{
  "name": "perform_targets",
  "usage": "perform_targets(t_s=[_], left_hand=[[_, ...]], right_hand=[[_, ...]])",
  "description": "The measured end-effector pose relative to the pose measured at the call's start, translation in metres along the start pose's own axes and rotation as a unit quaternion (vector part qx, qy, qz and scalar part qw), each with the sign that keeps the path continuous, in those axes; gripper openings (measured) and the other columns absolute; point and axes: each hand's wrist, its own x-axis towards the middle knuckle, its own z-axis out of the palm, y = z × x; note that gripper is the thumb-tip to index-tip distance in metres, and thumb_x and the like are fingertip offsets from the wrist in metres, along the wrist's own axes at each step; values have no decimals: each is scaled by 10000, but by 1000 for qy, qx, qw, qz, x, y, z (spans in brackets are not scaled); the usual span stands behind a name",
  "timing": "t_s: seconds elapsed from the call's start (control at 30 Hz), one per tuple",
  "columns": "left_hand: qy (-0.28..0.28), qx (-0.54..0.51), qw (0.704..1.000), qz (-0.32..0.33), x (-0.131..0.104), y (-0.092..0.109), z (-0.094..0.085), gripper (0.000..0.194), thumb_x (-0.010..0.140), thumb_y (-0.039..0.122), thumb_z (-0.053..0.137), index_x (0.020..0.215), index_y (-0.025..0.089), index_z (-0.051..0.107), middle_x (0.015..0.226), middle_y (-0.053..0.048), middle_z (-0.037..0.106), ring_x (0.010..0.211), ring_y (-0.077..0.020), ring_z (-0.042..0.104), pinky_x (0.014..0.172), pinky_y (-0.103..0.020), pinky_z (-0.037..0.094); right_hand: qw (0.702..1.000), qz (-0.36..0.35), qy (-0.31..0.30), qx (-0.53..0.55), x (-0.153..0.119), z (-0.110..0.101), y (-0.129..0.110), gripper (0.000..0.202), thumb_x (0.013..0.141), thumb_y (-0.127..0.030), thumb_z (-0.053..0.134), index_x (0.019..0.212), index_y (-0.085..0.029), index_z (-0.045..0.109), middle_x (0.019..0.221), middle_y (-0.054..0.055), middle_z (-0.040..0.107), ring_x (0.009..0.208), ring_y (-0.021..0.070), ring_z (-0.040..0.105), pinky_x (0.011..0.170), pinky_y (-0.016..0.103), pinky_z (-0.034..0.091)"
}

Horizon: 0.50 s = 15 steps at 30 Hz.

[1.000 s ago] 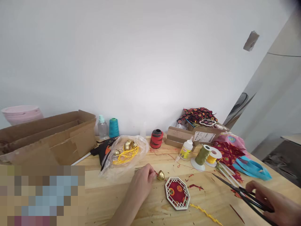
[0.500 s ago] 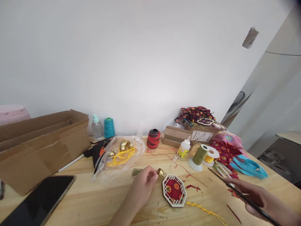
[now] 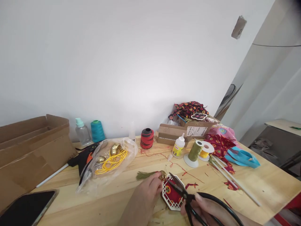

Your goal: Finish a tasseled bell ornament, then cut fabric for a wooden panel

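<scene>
My left hand (image 3: 146,194) pinches a small gold bell (image 3: 163,175), its fingers closed. From the bell a green tassel (image 3: 146,175) lies out to the left on the wood. Beside it rests an octagonal pendant (image 3: 168,198) with a white lattice frame and red patterned fabric. My right hand (image 3: 208,207) grips black-handled scissors (image 3: 185,194). Their blades are parted, cross over the pendant and point at the bell. Whether they touch anything there I cannot tell. The scissors and right hand hide the pendant's right side.
Behind are a glue bottle (image 3: 178,146), a green thread spool (image 3: 196,152), a yellow cord spool (image 3: 208,149) and a red thread cone (image 3: 147,138). A plastic bag (image 3: 107,160) with bells and yellow cord, a phone (image 3: 28,205) and a cardboard box (image 3: 35,153) occupy the left.
The scissors have come in from the right and now lie across the pendant, blades apart. My left hand stays at the bell. The view has shifted somewhat.
</scene>
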Motion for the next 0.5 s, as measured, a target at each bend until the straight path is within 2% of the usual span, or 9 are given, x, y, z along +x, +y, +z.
perform_targets(t_s=[0.1, 0.2, 0.4, 0.5], left_hand=[[13, 43, 998, 43, -3, -6, 7, 174, 835, 117, 392, 841, 176, 555, 1160, -121, 595, 1067, -164, 544, 873, -288, 463], [11, 59, 997, 45, -4, -8, 10, 172, 835, 114, 393, 821, 169, 555, 1137, -128, 608, 1056, -162, 552, 859, -283, 476], [-32, 22, 999, 28, -1, 5, -1, 204, 837, 99, 367, 790, 175, 550, 1129, -109, 610, 1085, -155, 529, 859, -271, 474], [-50, 5, 999, 10, 0, 11, -5, 215, 830, 89, 363, 772, 175, 552, 1145, -108, 594, 1077, -156, 532, 860, -276, 470]], right_hand=[[1000, 4, -9, 12, 8, 6, -2, 546, 736, -655, 419, 735, -145, 613, 560, 3, 506, 502, 97, 469, 481, 189, 393], [1000, 4, -11, 22, 14, 7, 4, 557, 710, -675, 433, 666, -147, 607, 517, -11, 474, 496, 94, 473, 463, 176, 384], [1000, 21, 3, -2, 18, 8, 14, 572, 730, -663, 420, 759, -128, 621, 550, -6, 498, 513, 90, 486, 504, 179, 405], [999, 9, 6, -38, 20, 14, 14, 608, 693, -704, 415, 709, -131, 616, 531, -11, 482, 507, 94, 475, 513, 188, 409]])
